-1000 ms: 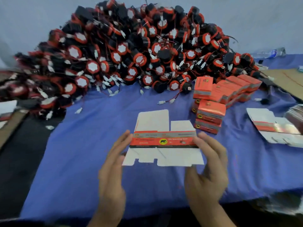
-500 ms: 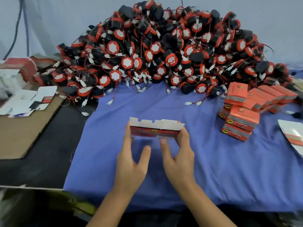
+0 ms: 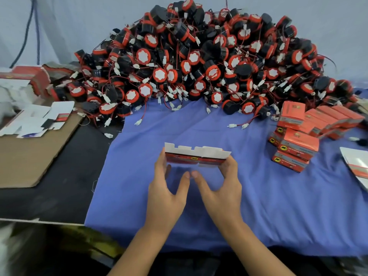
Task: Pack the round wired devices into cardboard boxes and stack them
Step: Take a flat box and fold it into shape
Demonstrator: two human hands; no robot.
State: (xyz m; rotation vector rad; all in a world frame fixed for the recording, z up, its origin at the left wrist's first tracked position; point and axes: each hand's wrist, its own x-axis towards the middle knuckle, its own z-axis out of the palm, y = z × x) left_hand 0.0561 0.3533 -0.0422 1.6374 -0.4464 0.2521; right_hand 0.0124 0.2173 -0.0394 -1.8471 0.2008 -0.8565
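Carton blank (image 3: 196, 156), red print w/ white flaps, part-folded, sits at centre frame over the blue cloth (image 3: 268, 206), held crosswise btwn both hands. Left hand (image 3: 165, 188) grips its left end: fingers run up round that end, one tip at the top corner, thumb splayed wide toward centre. Right hand (image 3: 221, 188) grips the right end likewise, fingers curled round the edge and mostly hidden behind the card. The 2 thumb tips nearly meet just near of the carton's lower edge; can't tell if they touch it or each other. White notched flaps stick up along its far edge.

Far side: big pile of round devices (image 3: 199, 66), w/ black bodies, red rims, white faces and thin wires w/ white plugs. It is heaped against the pale wall (image 3: 79, 20) across the far part of the surface. A few plugs trail onto the cloth, e.g. a loose pair (image 3: 238, 125) right of centre.

Right: closed red boxes (image 3: 296, 144) stacked in layers on the cloth, right beside the pile's foot. Further right, at frame edge, a flat blank (image 3: 356, 164) lies on the cloth.

Left, off the cloth: dark surface (image 3: 59, 186) and a brown cardboard sheet (image 3: 23, 156) w/ more flat blanks (image 3: 39, 120) on it, white side up. Far left, a dark cable (image 3: 33, 26) hangs down the wall.
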